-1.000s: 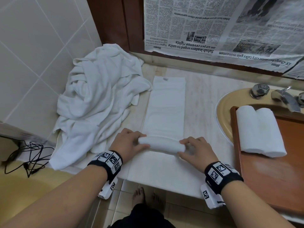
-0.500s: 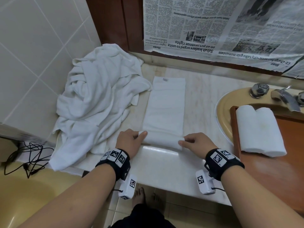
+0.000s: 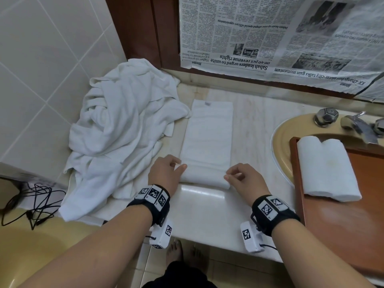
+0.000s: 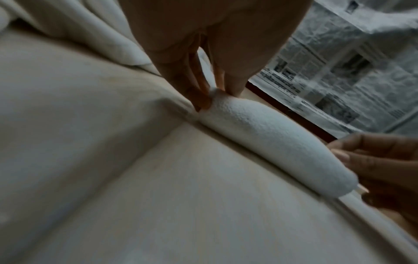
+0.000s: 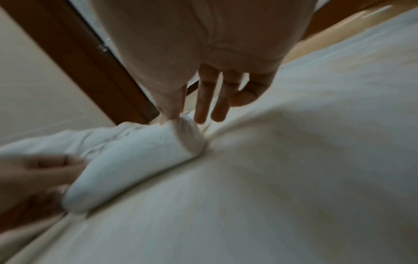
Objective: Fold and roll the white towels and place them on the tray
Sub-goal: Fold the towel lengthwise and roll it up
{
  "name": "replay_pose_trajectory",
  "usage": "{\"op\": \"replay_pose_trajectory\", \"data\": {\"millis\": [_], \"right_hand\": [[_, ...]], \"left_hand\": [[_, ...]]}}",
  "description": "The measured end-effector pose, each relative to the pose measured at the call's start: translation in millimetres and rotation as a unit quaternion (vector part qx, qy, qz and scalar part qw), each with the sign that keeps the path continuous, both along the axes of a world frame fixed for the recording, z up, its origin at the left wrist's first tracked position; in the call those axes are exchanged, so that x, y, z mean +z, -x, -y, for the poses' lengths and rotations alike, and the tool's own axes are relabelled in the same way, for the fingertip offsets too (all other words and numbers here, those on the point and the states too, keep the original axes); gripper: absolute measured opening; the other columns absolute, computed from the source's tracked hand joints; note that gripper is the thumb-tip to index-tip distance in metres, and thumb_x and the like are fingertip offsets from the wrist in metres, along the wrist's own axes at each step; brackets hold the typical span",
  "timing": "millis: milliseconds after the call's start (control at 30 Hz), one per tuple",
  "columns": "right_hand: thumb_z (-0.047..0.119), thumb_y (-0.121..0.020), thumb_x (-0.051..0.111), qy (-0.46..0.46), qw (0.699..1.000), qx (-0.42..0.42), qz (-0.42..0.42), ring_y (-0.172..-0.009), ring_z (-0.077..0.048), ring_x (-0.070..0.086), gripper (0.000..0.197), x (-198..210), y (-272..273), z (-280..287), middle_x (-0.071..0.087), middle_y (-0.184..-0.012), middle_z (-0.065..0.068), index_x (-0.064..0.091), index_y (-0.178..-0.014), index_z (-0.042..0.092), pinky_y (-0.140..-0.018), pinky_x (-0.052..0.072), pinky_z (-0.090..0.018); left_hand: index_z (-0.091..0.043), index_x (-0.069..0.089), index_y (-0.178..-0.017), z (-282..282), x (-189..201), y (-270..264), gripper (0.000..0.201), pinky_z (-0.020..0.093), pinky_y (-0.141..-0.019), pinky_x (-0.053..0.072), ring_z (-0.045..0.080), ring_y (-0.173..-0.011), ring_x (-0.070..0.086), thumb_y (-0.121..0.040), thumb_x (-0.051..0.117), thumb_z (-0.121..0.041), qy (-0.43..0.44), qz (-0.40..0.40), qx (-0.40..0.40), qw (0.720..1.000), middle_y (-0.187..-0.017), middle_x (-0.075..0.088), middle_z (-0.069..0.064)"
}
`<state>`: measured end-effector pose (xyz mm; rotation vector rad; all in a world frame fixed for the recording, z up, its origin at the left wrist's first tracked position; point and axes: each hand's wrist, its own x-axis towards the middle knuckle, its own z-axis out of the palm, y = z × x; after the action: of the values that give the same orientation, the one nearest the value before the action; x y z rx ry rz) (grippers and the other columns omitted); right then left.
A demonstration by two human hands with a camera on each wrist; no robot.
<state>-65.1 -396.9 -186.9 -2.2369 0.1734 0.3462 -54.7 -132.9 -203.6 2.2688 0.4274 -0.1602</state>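
Towel roll [image 3: 204, 178] between hands, left hand [image 3: 165, 175], right hand [image 3: 245, 180] pinching its ends

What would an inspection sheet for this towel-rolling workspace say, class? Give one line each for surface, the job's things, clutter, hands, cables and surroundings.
Surface: pale marble counter, beside a yellow sink.
Job's things: half-rolled towel, its flat part stretching away; two rolled towels on the wooden tray.
Clutter: heap of unfolded white towels at the left.
Hands: left hand and right hand each pinch one end of the roll.
Cables: black cable tangled at lower left.
Surroundings: tiled wall, newspaper hung upside down, taps.
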Motion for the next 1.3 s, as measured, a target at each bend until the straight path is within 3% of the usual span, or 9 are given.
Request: {"op": "replay_pose_trajectory", "data": {"millis": [167, 367, 533, 700, 967, 1067, 1133, 1233, 1300], "right_hand": [[0.037, -0.099, 0.064, 0.099, 0.988, 0.077, 0.089, -0.111, -0.015, 0.055, 0.021, -13, 12, 3, 0.067, -0.117, 0.009, 0.074, -0.113, 0.025, -0.102, 0.045, -0.034], [0.052, -0.086, 0.075, 0.147, 0.980, 0.114, 0.068, -0.128, -0.012, 0.044, 0.057, -14, 19, 5, 0.056, -0.141, 0.019, 0.062, -0.136, 0.029, -0.113, 0.039, -0.039], [0.041, -0.085, 0.077, 0.137, 0.984, 0.102, 0.053, -0.123, -0.013, 0.046, 0.072, -11, 23, 1, 0.047, -0.115, 0.025, 0.046, -0.150, 0.034, -0.112, 0.038, -0.033], [0.050, -0.084, 0.075, 0.158, 0.982, 0.101, -0.001, -0.118, -0.023, 0.052, 0.058, -3, 28, 3, 0.045, -0.115, 0.008, 0.055, -0.137, 0.037, -0.109, 0.040, -0.037], [0.047, -0.089, 0.074, 0.104, 0.991, 0.079, -0.009, -0.118, -0.013, 0.046, 0.042, -3, 35, 7, 0.048, -0.101, 0.023, 0.062, -0.128, 0.038, -0.108, 0.037, -0.034], [0.048, -0.090, 0.072, 0.080, 0.994, 0.077, -0.004, -0.113, -0.010, 0.047, 0.037, -10, 31, 8, 0.054, -0.107, 0.022, 0.067, -0.124, 0.033, -0.101, 0.039, -0.029], [0.046, -0.091, 0.072, 0.045, 0.997, 0.058, -0.029, -0.102, -0.004, 0.054, 0.033, -12, 26, 8, 0.058, -0.106, 0.018, 0.070, -0.121, 0.032, -0.092, 0.041, -0.024], [0.047, -0.091, 0.071, 0.023, 0.997, 0.026, -0.066, -0.082, -0.008, 0.061, 0.023, -11, 17, 8, 0.066, -0.088, 0.009, 0.074, -0.096, 0.025, -0.074, 0.043, -0.025], [0.047, -0.091, 0.072, 0.004, 0.997, 0.013, -0.077, -0.064, -0.016, 0.050, 0.041, -9, 10, 9, 0.056, -0.067, 0.001, 0.065, -0.075, 0.010, -0.062, 0.037, -0.030]], "left_hand": [[-0.025, 0.068, -0.087, -4, 9, 8, 0.023, 0.032, -0.090, 0.053, 0.006, -0.086, 0.060, -0.096, 0.066, -0.046, -0.045, 0.032, -0.082, 0.995, -0.102, 0.057, -0.010], [-0.022, 0.069, -0.129, -16, -2, 23, 0.063, 0.024, -0.099, 0.048, 0.002, -0.097, 0.059, -0.077, 0.082, -0.058, -0.074, 0.036, -0.198, 0.977, -0.123, 0.050, -0.019], [-0.018, 0.065, -0.135, -23, -8, 21, 0.059, 0.034, -0.104, 0.045, 0.017, -0.120, 0.051, -0.084, 0.081, -0.041, -0.133, 0.071, -0.261, 0.953, -0.133, 0.056, -0.006], [-0.018, 0.071, -0.129, -34, -15, 23, 0.054, 0.028, -0.101, 0.042, 0.015, -0.113, 0.049, -0.084, 0.079, -0.048, -0.132, 0.109, -0.280, 0.945, -0.120, 0.065, -0.005], [-0.036, 0.068, -0.131, -38, -16, 31, 0.045, 0.019, -0.094, 0.036, 0.007, -0.102, 0.050, -0.090, 0.069, -0.054, -0.043, 0.041, -0.217, 0.974, -0.102, 0.063, -0.017], [-0.034, 0.076, -0.103, -35, -13, 29, 0.025, 0.027, -0.088, 0.043, 0.014, -0.093, 0.054, -0.092, 0.067, -0.054, -0.035, 0.012, -0.187, 0.982, -0.088, 0.063, -0.011], [-0.016, 0.065, -0.073, -33, -14, 25, 0.046, 0.035, -0.081, 0.048, 0.018, -0.081, 0.057, -0.092, 0.065, -0.058, -0.026, -0.007, -0.159, 0.987, -0.077, 0.061, -0.002], [-0.010, 0.060, -0.068, -29, -11, 20, 0.059, 0.040, -0.078, 0.051, 0.021, -0.074, 0.061, -0.093, 0.058, -0.063, -0.011, -0.031, -0.134, 0.990, -0.072, 0.063, 0.005], [-0.008, 0.060, -0.066, -25, -7, 15, 0.062, 0.039, -0.074, 0.049, 0.023, -0.071, 0.062, -0.095, 0.056, -0.063, -0.012, -0.049, -0.120, 0.991, -0.069, 0.064, 0.007]]}}
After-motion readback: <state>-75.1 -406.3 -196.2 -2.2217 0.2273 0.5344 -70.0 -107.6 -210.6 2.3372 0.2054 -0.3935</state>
